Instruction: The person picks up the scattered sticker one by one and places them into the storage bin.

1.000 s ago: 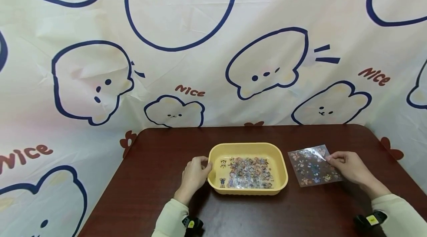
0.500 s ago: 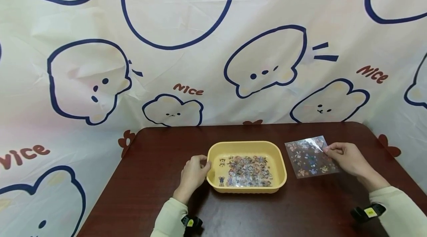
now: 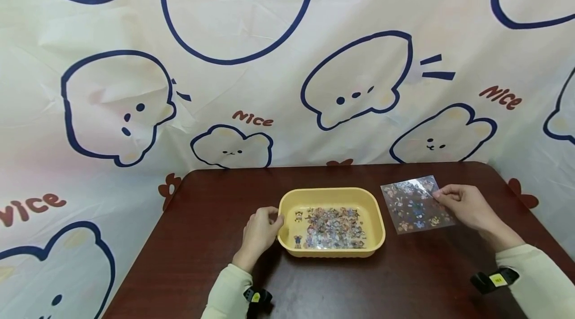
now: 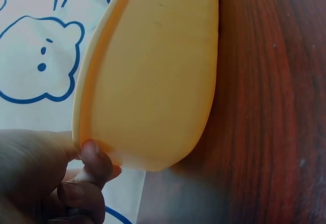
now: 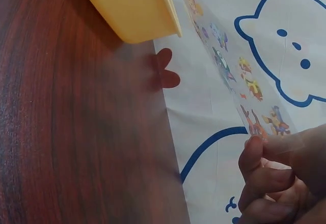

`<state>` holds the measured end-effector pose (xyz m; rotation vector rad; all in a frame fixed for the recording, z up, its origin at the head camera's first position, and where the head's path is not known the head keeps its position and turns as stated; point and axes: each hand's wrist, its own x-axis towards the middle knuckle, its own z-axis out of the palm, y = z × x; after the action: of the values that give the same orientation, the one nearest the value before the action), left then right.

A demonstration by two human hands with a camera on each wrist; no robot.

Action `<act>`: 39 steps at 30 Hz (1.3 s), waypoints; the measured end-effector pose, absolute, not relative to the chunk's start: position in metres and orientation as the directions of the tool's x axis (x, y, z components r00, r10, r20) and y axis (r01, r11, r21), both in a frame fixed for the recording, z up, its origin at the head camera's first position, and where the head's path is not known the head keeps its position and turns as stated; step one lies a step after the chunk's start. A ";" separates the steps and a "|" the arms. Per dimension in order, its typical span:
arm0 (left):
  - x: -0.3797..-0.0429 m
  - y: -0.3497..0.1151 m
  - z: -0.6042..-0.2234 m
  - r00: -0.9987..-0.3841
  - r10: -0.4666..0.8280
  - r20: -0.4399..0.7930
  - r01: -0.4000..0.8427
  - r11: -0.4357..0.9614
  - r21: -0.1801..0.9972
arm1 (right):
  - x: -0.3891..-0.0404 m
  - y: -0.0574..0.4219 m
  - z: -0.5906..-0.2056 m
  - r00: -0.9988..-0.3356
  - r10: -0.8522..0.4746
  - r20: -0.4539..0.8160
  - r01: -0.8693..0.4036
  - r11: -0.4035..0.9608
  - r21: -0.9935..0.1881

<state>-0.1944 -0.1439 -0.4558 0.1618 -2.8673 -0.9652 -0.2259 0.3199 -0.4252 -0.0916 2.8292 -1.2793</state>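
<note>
A yellow plastic tray [image 3: 332, 253] sits on the table with a pile of small clear cartoon stickers [image 3: 336, 228] inside. At its left end my left hand [image 3: 259, 234] pinches the rim between thumb and fingers; the left wrist view shows the tray's outer wall [image 4: 158, 76] close up. To the right of the tray, my right hand [image 3: 464, 209] pinches the right edge of a transparent sticker sheet [image 3: 415, 209] printed with colourful cartoon figures. In the right wrist view the sheet [image 5: 224, 56] is held up off the table, seen nearly edge-on, with thumb and index finger at its corner.
The dark brown wooden table [image 3: 215, 199] has rounded far corners. Behind it and along both sides hangs a white cloth backdrop [image 3: 287, 89] with blue bear outlines. Each wrist carries a black strap device, such as the right one [image 3: 494, 280].
My right hand has carried the sticker sheet a little farther from me, toward the table's far edge. The left hand keeps its hold on the tray; the head view has shifted slightly.
</note>
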 end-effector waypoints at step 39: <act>-0.195 -0.144 -0.455 -0.988 -0.148 0.051 -0.086 0.783 0.616 | -0.223 0.280 -0.430 -0.991 -0.116 0.062 -0.120 0.600 -0.791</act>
<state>-0.1952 -0.1440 -0.4545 0.1891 -2.8747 -0.9861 -0.2231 0.2804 -0.4303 -0.2072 2.8134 -1.3915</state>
